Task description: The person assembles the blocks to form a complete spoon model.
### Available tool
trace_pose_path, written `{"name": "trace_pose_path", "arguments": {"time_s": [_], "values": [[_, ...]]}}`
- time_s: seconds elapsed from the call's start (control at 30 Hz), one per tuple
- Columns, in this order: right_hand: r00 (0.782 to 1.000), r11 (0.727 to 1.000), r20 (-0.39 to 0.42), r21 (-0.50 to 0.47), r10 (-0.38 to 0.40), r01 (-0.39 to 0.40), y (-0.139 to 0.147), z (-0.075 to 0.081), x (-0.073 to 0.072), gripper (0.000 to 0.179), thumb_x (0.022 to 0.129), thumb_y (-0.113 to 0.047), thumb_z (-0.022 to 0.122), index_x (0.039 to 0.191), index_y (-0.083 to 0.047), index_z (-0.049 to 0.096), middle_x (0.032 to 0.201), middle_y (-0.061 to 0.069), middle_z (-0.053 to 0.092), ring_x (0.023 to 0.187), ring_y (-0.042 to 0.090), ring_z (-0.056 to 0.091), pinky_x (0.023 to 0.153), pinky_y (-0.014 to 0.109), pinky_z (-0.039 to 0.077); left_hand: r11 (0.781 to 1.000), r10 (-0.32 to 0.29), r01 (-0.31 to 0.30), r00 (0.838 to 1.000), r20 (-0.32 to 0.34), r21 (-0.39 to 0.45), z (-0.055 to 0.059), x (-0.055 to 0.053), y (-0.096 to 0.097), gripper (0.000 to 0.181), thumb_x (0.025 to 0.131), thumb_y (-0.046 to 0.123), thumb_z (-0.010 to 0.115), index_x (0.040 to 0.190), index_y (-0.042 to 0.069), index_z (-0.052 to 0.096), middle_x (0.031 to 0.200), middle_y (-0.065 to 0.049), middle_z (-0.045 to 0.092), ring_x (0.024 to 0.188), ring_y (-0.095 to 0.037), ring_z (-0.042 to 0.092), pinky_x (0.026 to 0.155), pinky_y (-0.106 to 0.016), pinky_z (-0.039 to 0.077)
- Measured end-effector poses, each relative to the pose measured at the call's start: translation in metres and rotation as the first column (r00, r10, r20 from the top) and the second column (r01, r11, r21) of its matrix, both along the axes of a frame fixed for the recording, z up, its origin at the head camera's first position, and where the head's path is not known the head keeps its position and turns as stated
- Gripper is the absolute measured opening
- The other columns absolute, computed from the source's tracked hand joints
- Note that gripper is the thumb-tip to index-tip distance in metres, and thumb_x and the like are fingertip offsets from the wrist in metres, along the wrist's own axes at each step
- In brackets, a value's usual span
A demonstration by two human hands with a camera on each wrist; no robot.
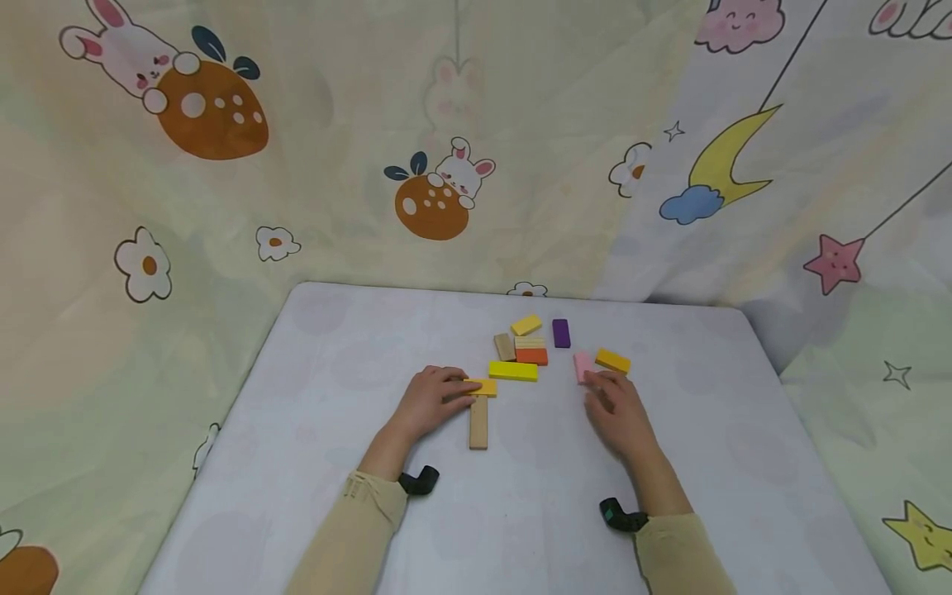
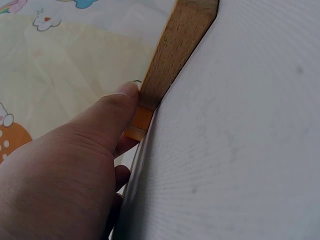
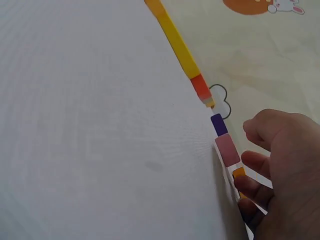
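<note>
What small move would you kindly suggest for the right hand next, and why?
Probably to pinch the pink block: the right hand appears to hold nothing and is right beside it, while the left hand holds an orange block against a wooden block.

Gap left of pink block (image 1: 582, 365) (purple block (image 1: 561, 334) beyond)

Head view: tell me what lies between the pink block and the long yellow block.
Only bare white tabletop lies between the pink block and the long yellow block in the head view.
</note>
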State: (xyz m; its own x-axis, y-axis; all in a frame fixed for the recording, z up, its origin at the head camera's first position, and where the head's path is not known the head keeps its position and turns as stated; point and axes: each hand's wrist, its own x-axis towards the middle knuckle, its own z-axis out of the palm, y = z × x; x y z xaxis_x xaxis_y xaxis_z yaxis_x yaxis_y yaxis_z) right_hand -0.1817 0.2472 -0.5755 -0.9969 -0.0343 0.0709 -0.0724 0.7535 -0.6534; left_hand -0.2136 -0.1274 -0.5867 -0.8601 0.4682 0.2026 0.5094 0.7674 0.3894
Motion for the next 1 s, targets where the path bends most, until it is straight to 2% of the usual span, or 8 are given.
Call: {"name": "trace_pose_path", "arguments": {"time_s": [0.13, 0.3, 0.43, 0.57, 0.73, 1.0], "values": [[0.997, 1.0, 0.07, -0.015, -0.021, 0.022, 0.007, 0.004, -0.008, 0.051, 0.099, -0.042, 0.056, 0.147, -0.029, 0.047, 0.151, 0.007, 0.043, 0.135, 0.032, 0.044, 0.111, 0.058, 0.037, 1.0, -0.001, 0.001, 1.0, -0.007, 0.01, 0.0, 0.0, 0.0, 0.034, 0.094, 0.05, 0.061, 0.126, 0.041, 0.067, 0.127, 0.007, 0.064, 0.116, -0.021, 0.055, 0.098, -0.045, 0.044], [0.99, 1.0, 0.143, 0.025, 0.015, -0.019, 0.019, 0.006, -0.022, 0.065, 0.095, -0.051, 0.059, 0.152, -0.029, 0.038, 0.157, 0.008, 0.036, 0.146, 0.035, 0.03, 0.116, 0.06, 0.026, 1.0, 0.0, 0.0, 1.0, 0.009, -0.001, 0.0, -0.001, 0.0, 0.035, 0.095, 0.052, 0.058, 0.127, 0.042, 0.066, 0.127, 0.008, 0.064, 0.115, -0.021, 0.055, 0.098, -0.043, 0.044], [0.977, 0.998, 0.207, 0.02, 0.061, -0.066, 0.025, 0.01, -0.031, 0.071, 0.092, -0.052, 0.064, 0.154, -0.037, 0.032, 0.163, 0.006, 0.028, 0.149, 0.037, 0.023, 0.117, 0.062, 0.021, 1.0, -0.006, 0.006, 1.0, 0.013, -0.003, 0.001, -0.001, -0.001, 0.035, 0.095, 0.053, 0.058, 0.127, 0.042, 0.066, 0.127, 0.008, 0.064, 0.115, -0.021, 0.055, 0.098, -0.043, 0.044], [0.965, 0.996, 0.251, 0.03, 0.075, -0.086, 0.025, 0.016, -0.038, 0.073, 0.09, -0.048, 0.067, 0.153, -0.043, 0.029, 0.164, 0.003, 0.024, 0.15, 0.037, 0.022, 0.116, 0.063, 0.023, 1.0, -0.008, 0.008, 1.0, -0.001, 0.003, 0.002, 0.0, -0.001, 0.034, 0.095, 0.051, 0.06, 0.127, 0.04, 0.067, 0.127, 0.007, 0.064, 0.116, -0.022, 0.055, 0.098, -0.045, 0.044], [0.964, 0.991, 0.24, 0.04, 0.112, -0.125, 0.027, 0.014, -0.043, 0.074, 0.091, -0.046, 0.068, 0.154, -0.038, 0.031, 0.163, 0.007, 0.026, 0.147, 0.038, 0.027, 0.115, 0.062, 0.027, 1.0, -0.005, 0.005, 1.0, -0.005, -0.004, 0.0, 0.0, -0.001, 0.034, 0.095, 0.051, 0.059, 0.127, 0.041, 0.066, 0.127, 0.007, 0.064, 0.116, -0.022, 0.055, 0.098, -0.044, 0.044], [0.97, 0.988, 0.202, 0.043, 0.136, -0.147, 0.028, 0.01, -0.046, 0.073, 0.092, -0.044, 0.067, 0.155, -0.033, 0.032, 0.162, 0.011, 0.028, 0.146, 0.04, 0.028, 0.115, 0.061, 0.027, 1.0, -0.009, 0.009, 1.0, -0.019, 0.001, -0.001, -0.001, -0.001, 0.035, 0.095, 0.051, 0.059, 0.128, 0.041, 0.066, 0.127, 0.007, 0.064, 0.115, -0.022, 0.055, 0.097, -0.044, 0.045]]}}
